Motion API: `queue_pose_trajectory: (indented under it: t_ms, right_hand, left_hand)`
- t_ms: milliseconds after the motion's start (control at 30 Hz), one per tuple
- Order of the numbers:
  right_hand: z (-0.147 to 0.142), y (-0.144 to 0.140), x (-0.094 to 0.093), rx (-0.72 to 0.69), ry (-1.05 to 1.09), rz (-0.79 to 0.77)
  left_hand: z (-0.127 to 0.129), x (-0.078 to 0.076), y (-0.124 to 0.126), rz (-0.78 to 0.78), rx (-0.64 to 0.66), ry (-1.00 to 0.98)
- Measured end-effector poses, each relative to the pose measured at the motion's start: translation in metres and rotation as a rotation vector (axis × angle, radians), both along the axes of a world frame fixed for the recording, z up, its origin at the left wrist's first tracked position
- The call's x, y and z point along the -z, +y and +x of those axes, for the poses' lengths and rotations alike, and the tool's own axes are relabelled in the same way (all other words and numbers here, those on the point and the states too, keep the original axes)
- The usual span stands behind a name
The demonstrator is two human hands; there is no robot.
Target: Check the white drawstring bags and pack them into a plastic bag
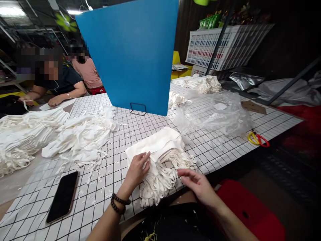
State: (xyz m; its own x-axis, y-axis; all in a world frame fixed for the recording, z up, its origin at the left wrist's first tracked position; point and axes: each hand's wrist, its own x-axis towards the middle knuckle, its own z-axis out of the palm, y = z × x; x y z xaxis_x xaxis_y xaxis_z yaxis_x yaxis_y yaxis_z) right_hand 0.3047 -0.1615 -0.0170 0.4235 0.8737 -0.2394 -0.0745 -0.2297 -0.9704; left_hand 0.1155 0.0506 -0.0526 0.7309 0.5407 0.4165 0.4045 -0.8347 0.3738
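Observation:
A folded stack of white cloth pieces [160, 142] lies in front of me, its looped white straps [159, 184] spilling toward the table's near edge. My left hand [140, 166] rests on the stack's left part with its fingers laid out over the cloth, gripping nothing that I can see. Dark beaded bracelets [118, 203] circle that wrist. Just right of the straps, my right hand [194, 182] hovers by the table edge. Its thumb and fingers are apart, and no item shows between them.
On the grid-patterned tablecloth [117, 170] lie a phone [62, 196], loose white cloth [82, 137], clear plastic [220, 113] and scissors [258, 138]. A blue board [132, 57] stands upright ahead. Two people sit at the far left. A red stool [248, 209] is at my right.

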Motion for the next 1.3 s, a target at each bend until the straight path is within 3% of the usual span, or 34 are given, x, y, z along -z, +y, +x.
queue_pose_trajectory:
  t_ms: [100, 200, 300, 400, 500, 600, 667, 1067, 1200, 1300]
  right_hand:
    - [0.046, 0.017, 0.005, 0.261, -0.421, -0.038]
    - [0.078, 0.042, 0.022, 0.275, -0.612, -0.114]
    - [0.087, 0.06, 0.037, 0.252, -0.678, -0.053]
    - [0.087, 0.063, 0.042, 0.266, -0.691, 0.002]
    - [0.09, 0.057, 0.041, 0.229, -0.377, 0.047]
    - [0.095, 0.043, 0.033, 0.151, 0.037, 0.099]
    - [0.096, 0.028, 0.026, 0.098, 0.138, 0.102]
    - [0.089, -0.107, -0.026, -0.029, 0.106, -0.023]
    - [0.091, -0.128, -0.033, -0.019, 0.109, 0.013]
    - [0.092, -0.123, -0.04, 0.049, -0.011, 0.04]
  left_hand:
    - [0.023, -0.028, -0.001, 0.1, -0.041, 0.034]
    - [0.071, -0.05, -0.013, 0.146, 0.102, 0.06]
    - [0.12, -0.046, -0.029, 0.171, 0.344, 0.145]
    - [0.146, -0.024, -0.037, 0.151, 0.424, 0.204]
    - [0.152, -0.006, -0.038, 0.121, 0.402, 0.241]
    - [0.149, -0.001, -0.038, 0.102, 0.381, 0.24]
    - [0.148, 0.0, -0.039, 0.093, 0.378, 0.223]
    - [0.149, 0.006, -0.043, 0.091, 0.35, 0.218]
    - [0.149, 0.005, -0.044, 0.096, 0.344, 0.237]
    - [0.148, 0.004, -0.044, 0.092, 0.343, 0.247]
